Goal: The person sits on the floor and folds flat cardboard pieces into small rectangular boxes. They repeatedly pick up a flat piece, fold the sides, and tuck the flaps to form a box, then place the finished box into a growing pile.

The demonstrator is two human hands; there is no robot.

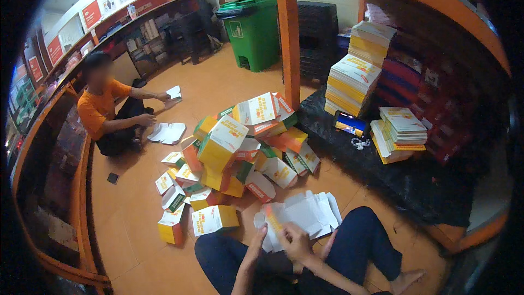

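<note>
Between my bent knees I work on a white cardboard box blank (266, 219), with part of it folded up to show a yellow-orange printed side, blurred by motion. My left hand (255, 243) grips its left edge, thumb upward. My right hand (296, 241) is closed on its right side, fingers bent against the folded part. Just beyond, more flat white box blanks (314, 212) lie overlapped by my right knee. In front of me rises a heap of folded boxes (221, 145), white, yellow, orange and green, lying at all angles.
At the left a person in an orange shirt (101, 106) sits on the floor, handling white blanks (166, 133). Stacks of flat cartons (355, 76) and a lit phone (351, 124) rest on a black-covered platform (393, 186) at right. An orange post (287, 38) and green bin (252, 35) stand behind.
</note>
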